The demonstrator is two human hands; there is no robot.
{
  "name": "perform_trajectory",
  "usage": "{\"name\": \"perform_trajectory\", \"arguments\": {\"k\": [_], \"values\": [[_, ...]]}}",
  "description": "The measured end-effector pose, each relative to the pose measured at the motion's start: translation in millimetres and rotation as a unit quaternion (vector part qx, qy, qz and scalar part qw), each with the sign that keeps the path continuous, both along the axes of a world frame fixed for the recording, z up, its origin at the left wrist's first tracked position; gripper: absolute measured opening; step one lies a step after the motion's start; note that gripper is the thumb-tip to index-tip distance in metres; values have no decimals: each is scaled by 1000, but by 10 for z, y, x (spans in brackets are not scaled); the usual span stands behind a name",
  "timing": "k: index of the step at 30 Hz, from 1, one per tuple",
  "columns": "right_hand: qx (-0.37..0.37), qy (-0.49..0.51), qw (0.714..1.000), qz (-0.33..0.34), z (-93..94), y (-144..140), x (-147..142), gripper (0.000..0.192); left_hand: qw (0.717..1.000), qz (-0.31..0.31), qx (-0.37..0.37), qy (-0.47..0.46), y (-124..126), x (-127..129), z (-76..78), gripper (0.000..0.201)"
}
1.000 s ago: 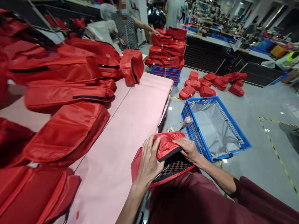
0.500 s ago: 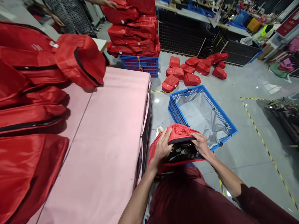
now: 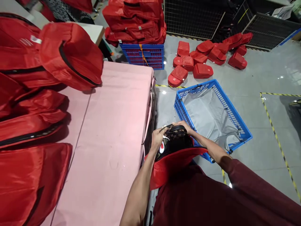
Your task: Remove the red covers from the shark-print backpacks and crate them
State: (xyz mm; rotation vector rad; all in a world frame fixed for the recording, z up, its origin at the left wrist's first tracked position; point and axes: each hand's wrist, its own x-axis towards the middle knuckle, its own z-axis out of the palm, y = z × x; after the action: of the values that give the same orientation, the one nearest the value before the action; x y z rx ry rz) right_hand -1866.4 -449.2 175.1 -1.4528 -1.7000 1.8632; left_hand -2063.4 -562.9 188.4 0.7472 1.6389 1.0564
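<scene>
In front of my body a red bag hangs with its mouth folded down towards me. A dark camouflage-patterned backpack shows out of it, with a black carry handle and a red-and-white oval print on its left side. My left hand is closed on the backpack's upper left edge. At the top right of the same backpack, my right hand grips it near the handle; some of its fingers are hidden. The lower part of the backpack is out of sight within the red bag.
To the left, a pink-covered table bears several red bags. Ahead on the right stands a blue crate with a grey lining. Several red bags lie on the floor beyond it. Red bags are stacked on another blue crate.
My hands have shifted from the red bag's rim to the patterned backpack. The red fabric has come down towards me, baring the backpack's top and handle. The view has tilted downward.
</scene>
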Motion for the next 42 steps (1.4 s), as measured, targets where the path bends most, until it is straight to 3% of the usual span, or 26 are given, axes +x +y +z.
{"name": "perform_trajectory", "arguments": {"k": [4, 9, 12, 15, 19, 22, 25, 27, 29, 32, 36, 39, 42], "values": [[-11, 30, 999, 10, -77, -73, 30, 77, 998, -12, -39, -54, -72, -48, 22, 64], [77, -14, 997, 18, 46, -297, 291, 76, 994, -66, -25, -81, -500, 71, 193, 67], [87, -50, 995, -15, -57, -426, 289, 76, 998, -54, 6, 4, -614, 213, 117, 74], [98, -73, 991, -61, -208, -454, 224, 78, 996, -39, 53, 55, -565, 322, 0, 73], [150, -67, 966, -200, -304, -504, 441, 82, 992, -57, 83, 76, -523, 359, -73, 68], [206, -54, 940, -268, -433, -841, 829, 83, 991, -46, 85, 93, -563, 361, -111, 65], [245, -80, 922, -290, -656, -1325, 1090, 86, 990, -36, 92, 99, -595, 367, -148, 62], [247, -91, 915, -305, -769, -1518, 1082, 90, 990, -29, 97, 99, -598, 371, -164, 61], [250, -85, 919, -293, -791, -1511, 945, 90, 989, -23, 109, 101, -591, 377, -171, 62], [260, -60, 930, -255, -642, -1245, 677, 86, 986, -22, 125, 110, -577, 383, -165, 67], [180, -9, 936, -303, -308, -1061, 600, 87, 989, -31, 102, 100, -589, 239, -95, 73], [95, 53, 947, -302, -63, -1221, 774, 85, 993, -17, 81, 80, -671, -131, -28, 69], [59, 112, 973, -192, 124, -1324, 883, 74, 996, -14, 75, 57, -852, -594, -56, 56]]}}
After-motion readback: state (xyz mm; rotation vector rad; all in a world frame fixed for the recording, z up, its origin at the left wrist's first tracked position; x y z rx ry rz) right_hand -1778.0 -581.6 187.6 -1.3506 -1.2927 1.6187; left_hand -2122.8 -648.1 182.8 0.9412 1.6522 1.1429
